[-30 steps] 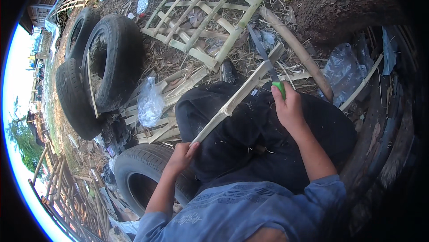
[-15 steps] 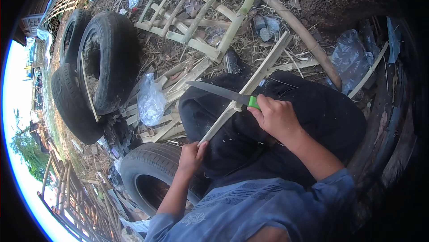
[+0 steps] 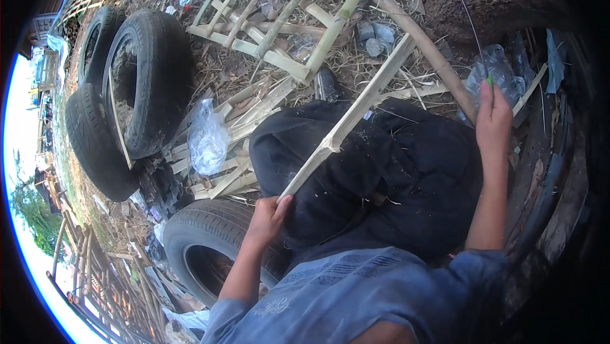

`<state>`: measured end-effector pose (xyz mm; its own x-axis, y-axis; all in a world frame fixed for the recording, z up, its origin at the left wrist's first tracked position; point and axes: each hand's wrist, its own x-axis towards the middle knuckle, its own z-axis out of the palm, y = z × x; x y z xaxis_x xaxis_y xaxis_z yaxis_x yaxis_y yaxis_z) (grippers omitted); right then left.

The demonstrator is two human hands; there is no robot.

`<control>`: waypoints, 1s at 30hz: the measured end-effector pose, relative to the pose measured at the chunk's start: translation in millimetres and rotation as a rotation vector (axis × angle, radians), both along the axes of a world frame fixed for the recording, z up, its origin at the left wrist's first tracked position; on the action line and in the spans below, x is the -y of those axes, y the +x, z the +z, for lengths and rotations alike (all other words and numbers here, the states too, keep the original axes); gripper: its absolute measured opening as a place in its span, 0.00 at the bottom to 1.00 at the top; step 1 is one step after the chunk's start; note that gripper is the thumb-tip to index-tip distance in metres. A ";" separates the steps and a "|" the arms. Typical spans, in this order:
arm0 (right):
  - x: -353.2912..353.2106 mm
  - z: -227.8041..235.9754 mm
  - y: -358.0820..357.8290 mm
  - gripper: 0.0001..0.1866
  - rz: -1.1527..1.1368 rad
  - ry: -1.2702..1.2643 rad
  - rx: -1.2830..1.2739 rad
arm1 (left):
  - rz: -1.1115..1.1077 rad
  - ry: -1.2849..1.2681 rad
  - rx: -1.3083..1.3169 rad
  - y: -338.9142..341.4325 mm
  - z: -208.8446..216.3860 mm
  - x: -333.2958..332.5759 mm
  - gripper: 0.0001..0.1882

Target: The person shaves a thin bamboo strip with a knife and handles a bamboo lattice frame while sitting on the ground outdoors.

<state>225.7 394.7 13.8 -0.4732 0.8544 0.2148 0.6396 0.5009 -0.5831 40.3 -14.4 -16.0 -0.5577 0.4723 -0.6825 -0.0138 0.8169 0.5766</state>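
Note:
A long split bamboo strip [image 3: 366, 103] slants across my dark-trousered lap, its far end up near the lattice. My left hand [image 3: 269, 218] is closed round its near end, and a frayed knot shows midway along it. Out to the right, apart from the strip, my right hand [image 3: 494, 117] grips a knife [image 3: 473, 29] by its green handle. The blade points up and away, seen nearly edge-on as a thin line.
A bamboo lattice [image 3: 279, 55] lies ahead, with a bamboo pole [image 3: 432, 51] beside it. Old tyres [image 3: 162, 83] stand at the left, and another tyre [image 3: 216, 242] is close to my left arm. Split bamboo pieces [image 3: 254, 121], a clear plastic bag [image 3: 208, 137] and a tree trunk [image 3: 495, 0] are around me.
My right hand has lifted the knife off the bamboo strip and swung it out to the right, turning the blade upward. The left hand keeps its hold on the strip.

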 end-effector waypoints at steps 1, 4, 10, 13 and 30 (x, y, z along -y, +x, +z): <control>16.0 0.2 -7.9 0.19 0.004 -0.091 -0.129 | 0.005 -0.006 0.000 -0.9 -1.6 -0.7 0.27; 74.5 15.1 -33.9 0.18 0.207 -0.245 -0.091 | -0.020 0.013 -0.039 -6.4 7.0 3.0 0.28; 122.5 -27.7 -79.5 0.21 0.628 -0.149 0.213 | -0.083 -0.063 -0.216 1.3 -4.9 -1.3 0.27; 104.5 -44.6 -74.1 0.21 0.693 -0.021 0.206 | -0.123 -0.096 -0.445 14.5 3.4 -8.0 0.25; 41.0 10.4 -29.5 0.22 0.205 -0.041 0.122 | -0.062 -0.015 -0.074 -0.9 6.8 -10.3 0.32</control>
<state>196.1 353.8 24.1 -0.6583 0.7443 0.1124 0.5935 0.6051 -0.5306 39.5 -4.1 -9.2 -0.5765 0.4975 -0.6481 0.0794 0.8236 0.5616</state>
